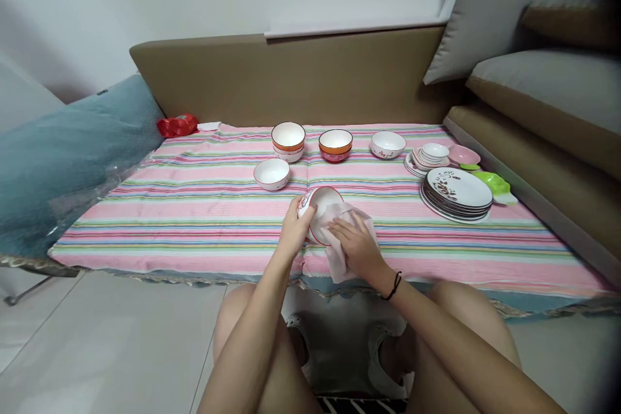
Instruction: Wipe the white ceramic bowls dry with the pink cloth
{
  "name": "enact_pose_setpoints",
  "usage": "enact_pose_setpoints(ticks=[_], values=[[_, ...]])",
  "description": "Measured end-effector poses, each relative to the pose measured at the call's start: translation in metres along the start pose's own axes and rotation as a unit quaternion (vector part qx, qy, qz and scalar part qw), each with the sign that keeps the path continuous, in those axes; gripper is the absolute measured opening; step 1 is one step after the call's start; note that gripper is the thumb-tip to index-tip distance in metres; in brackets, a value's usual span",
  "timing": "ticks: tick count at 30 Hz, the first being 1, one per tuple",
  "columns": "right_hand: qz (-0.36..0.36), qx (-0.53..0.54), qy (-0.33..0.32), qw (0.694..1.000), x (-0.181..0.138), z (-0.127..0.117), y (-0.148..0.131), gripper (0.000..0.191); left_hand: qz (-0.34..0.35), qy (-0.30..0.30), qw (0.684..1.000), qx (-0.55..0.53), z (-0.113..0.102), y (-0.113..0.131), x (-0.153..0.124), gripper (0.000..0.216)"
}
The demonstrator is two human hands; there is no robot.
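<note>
My left hand (295, 228) grips a white bowl (326, 197) with a red rim by its left side. The bowl is tilted, its mouth turned toward the right and toward me. With fingers stretched over a thin white cloth or tissue (339, 265), my right hand (358, 242) presses it against the inside of the bowl. The cloth hangs below the hand. Just beyond the held bowl stands a single white bowl (272, 174). Farther back are a stack of bowls with an orange band (288, 139), another such stack (336, 144) and a white bowl (388, 144).
A striped cloth (194, 220) covers the sofa seat. On the right stand a stack of plates (458, 191), small dishes (433, 154), a pink bowl (464, 155) and a green dish (492, 182). A red plastic bundle (177, 125) lies back left; cushions (548, 90) rise at right.
</note>
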State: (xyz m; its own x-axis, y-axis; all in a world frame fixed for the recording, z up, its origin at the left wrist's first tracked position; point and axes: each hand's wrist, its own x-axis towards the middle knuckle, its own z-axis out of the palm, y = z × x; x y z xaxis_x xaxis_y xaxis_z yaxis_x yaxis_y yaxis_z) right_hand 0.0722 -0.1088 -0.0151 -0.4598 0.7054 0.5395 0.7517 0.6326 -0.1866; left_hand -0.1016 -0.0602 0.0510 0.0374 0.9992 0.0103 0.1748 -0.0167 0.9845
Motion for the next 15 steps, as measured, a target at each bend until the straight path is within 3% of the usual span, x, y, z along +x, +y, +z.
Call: enact_pose_setpoints(ticks=[3, 8, 12, 15], values=[[-0.004, 0.108, -0.008, 0.994, 0.003, 0.001, -0.010, 0.057, 0.011, 0.021, 1.000, 0.004, 0.001, -0.005, 0.000, 0.042], [0.002, 0.200, -0.029, 0.979, 0.004, 0.002, -0.024, 0.042, -0.007, 0.006, 1.000, 0.015, 0.007, -0.007, -0.004, 0.041], [-0.025, 0.181, -0.043, 0.982, 0.002, 0.004, -0.014, 0.049, 0.000, -0.017, 0.999, 0.029, 0.005, -0.004, -0.003, 0.044], [-0.049, 0.097, -0.056, 0.993, -0.001, 0.005, 0.002, 0.054, 0.003, -0.051, 0.998, 0.038, 0.000, -0.001, 0.000, 0.043]])
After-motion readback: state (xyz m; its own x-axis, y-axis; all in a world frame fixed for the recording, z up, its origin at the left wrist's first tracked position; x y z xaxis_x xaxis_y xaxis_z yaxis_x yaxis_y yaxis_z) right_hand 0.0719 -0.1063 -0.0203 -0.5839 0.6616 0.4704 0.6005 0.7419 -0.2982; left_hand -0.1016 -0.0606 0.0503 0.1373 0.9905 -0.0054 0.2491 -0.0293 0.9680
